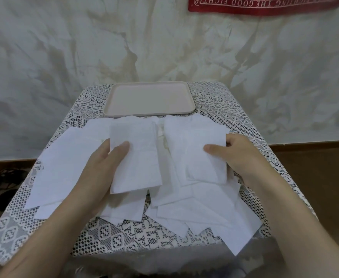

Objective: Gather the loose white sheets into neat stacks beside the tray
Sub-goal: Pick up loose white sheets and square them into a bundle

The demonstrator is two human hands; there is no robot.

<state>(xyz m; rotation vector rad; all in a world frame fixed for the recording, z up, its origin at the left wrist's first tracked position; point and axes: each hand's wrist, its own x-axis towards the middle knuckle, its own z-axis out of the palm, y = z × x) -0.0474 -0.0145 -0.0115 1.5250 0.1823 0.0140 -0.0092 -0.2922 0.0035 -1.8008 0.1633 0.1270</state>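
Beyond our hands, at the far edge of the lace-covered table (pixel 122 235), we see the tray (pixel 150 99), its whole floor showing. Loose white sheets (pixel 64 167) overlap just before it. Both forearms reach forward. Our left hand (pixel 104 165) pinches one folded sheet (pixel 136 161), thumb on top; our right hand (pixel 240 151) pinches a second sheet (pixel 204 167) likewise.
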